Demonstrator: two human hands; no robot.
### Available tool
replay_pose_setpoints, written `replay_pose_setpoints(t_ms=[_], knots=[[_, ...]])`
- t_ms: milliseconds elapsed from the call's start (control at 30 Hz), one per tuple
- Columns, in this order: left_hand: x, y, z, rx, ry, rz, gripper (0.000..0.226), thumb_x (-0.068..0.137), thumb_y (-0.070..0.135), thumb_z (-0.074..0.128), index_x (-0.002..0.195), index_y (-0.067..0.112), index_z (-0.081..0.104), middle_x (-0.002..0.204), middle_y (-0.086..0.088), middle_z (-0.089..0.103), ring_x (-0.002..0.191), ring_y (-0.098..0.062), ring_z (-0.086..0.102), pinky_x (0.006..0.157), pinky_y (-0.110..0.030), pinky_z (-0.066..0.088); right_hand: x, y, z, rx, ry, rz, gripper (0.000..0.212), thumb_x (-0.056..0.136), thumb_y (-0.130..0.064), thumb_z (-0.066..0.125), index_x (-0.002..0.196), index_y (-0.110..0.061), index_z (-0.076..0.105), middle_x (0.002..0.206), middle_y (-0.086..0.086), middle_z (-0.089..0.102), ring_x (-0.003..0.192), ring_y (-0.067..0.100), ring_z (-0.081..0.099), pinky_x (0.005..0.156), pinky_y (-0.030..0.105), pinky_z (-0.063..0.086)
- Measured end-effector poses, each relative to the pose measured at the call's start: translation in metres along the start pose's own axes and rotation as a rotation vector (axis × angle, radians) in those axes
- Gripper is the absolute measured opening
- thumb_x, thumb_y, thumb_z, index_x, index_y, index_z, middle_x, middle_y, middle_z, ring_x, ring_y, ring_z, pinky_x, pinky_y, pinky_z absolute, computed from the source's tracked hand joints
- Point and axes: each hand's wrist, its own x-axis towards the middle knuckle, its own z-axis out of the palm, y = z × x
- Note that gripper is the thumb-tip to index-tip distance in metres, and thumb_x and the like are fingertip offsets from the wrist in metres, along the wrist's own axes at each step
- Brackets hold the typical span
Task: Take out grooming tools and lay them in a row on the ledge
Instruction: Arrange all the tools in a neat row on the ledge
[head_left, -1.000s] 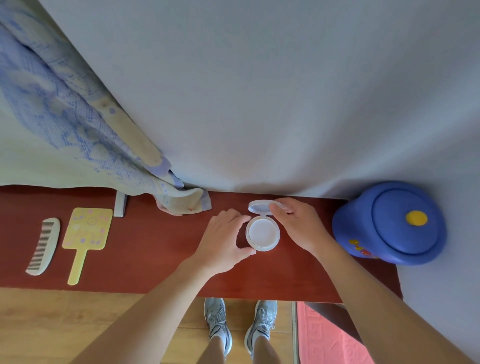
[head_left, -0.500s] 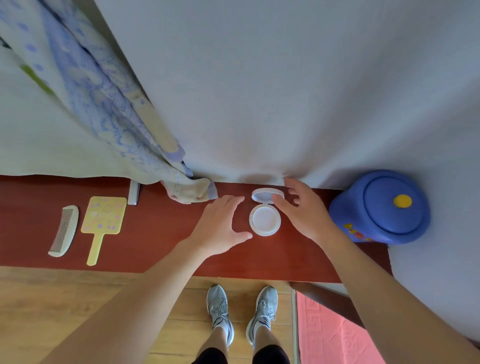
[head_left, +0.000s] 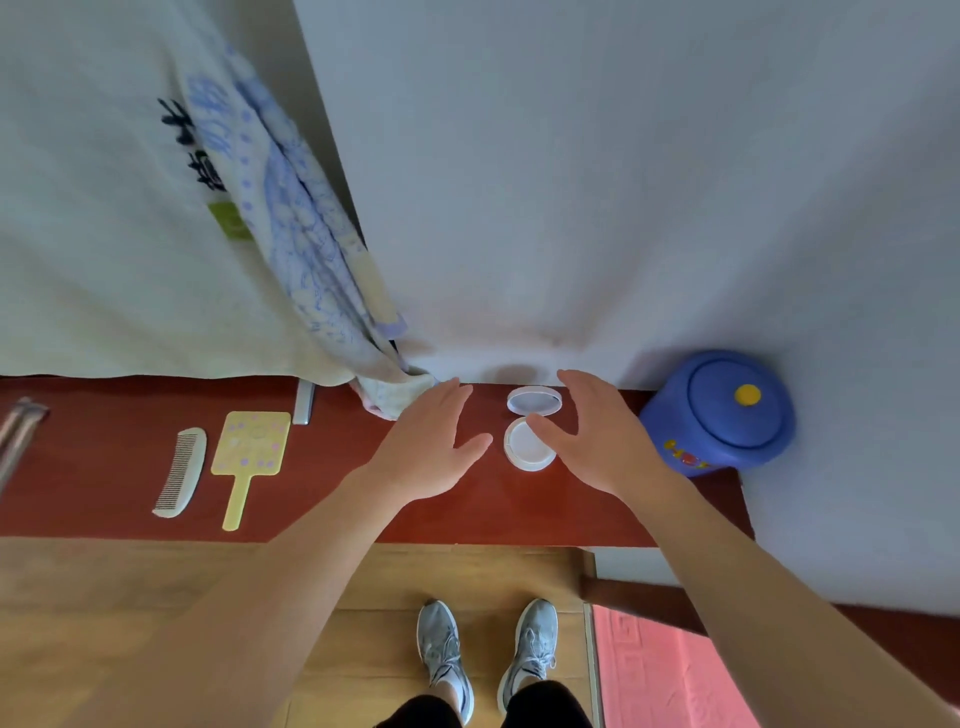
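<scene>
Now that the red ledge (head_left: 104, 467) carries a third tool, the left hand (head_left: 426, 447) and right hand (head_left: 597, 441) have been lifted off, fingers spread and holding nothing, where both gripped a second ago; the yellow hand mirror (head_left: 251, 441) and comb (head_left: 182, 470) lie well leftward; the open white compact (head_left: 523, 449), between the hands, is judged placed.

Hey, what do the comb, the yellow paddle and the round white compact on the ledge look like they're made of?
Comb: likely plastic, pale and matte, with fine evenly moulded teeth. Yellow paddle: probably plastic, possibly painted wood; flat, matte, with printed purple dots. White compact: plastic by the look, smooth with a slight sheen and thin moulded rims.
</scene>
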Motion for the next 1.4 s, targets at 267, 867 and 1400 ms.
replay_pose_setpoints(t_ms=[267, 867, 1400], knots=[[-0.027, 0.006, -0.033, 0.205, 0.074, 0.031, 0.057, 0.103, 0.039, 0.035, 0.152, 0.009, 0.029, 0.160, -0.011, 0.027, 0.148, -0.026, 0.022, 0.120, -0.041, 0.023, -0.025, -0.040, -0.017, -0.184, 0.092, -0.060, 0.063, 0.095, -0.053, 0.049, 0.143, -0.011, 0.042, 0.144, 0.005, 0.047, 0.135, 0.023, 0.038, 0.110, 0.031, 0.030], [-0.062, 0.020, -0.079, 0.427, 0.288, 0.010, 0.062, 0.089, 0.037, 0.011, 0.117, 0.007, 0.058, 0.115, -0.007, 0.057, 0.109, -0.028, 0.051, 0.089, -0.044, 0.043, -0.049, -0.067, -0.047, -0.383, 0.096, -0.105, 0.040, 0.101, -0.032, 0.035, 0.126, -0.007, 0.053, 0.131, 0.009, 0.055, 0.124, 0.029, 0.043, 0.105, 0.037, 0.032], [-0.129, 0.061, -0.070, 0.374, 0.383, -0.273, 0.041, 0.094, 0.031, 0.035, 0.119, 0.009, 0.059, 0.110, -0.006, 0.062, 0.102, -0.028, 0.058, 0.085, -0.043, 0.049, -0.073, -0.055, -0.075, -0.286, 0.076, -0.318, 0.041, 0.101, -0.030, 0.037, 0.132, -0.007, 0.051, 0.129, 0.006, 0.057, 0.118, 0.025, 0.048, 0.102, 0.034, 0.036]])
